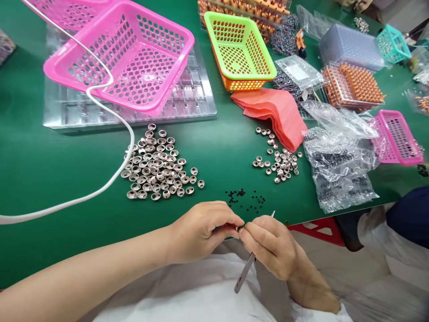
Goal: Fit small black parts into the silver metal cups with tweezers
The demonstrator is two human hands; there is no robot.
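Observation:
My left hand (204, 230) is closed, thumb and index finger pinching a small metal ring-like part (238, 228) at the table's front edge. Closed around a pair of metal tweezers (245, 272), my right hand (273, 243) has its fingertips against that same part. Most of the part is hidden by fingers. Just beyond the hands lie tiny black pieces (240, 192), scattered on the green table. A large heap of hollow metal ring-like parts (157, 165) sits left of them, and a smaller group of similar parts (284, 164) lies to the right.
A pink basket (167, 96) stands on a clear compartment tray (201, 96). A white cable (125, 125) crosses the left side. Farther back are a green basket (214, 49), red cloth (281, 116), plastic bags (342, 174) and another pink basket (400, 138). A person's dark clothing (409, 217) shows at right.

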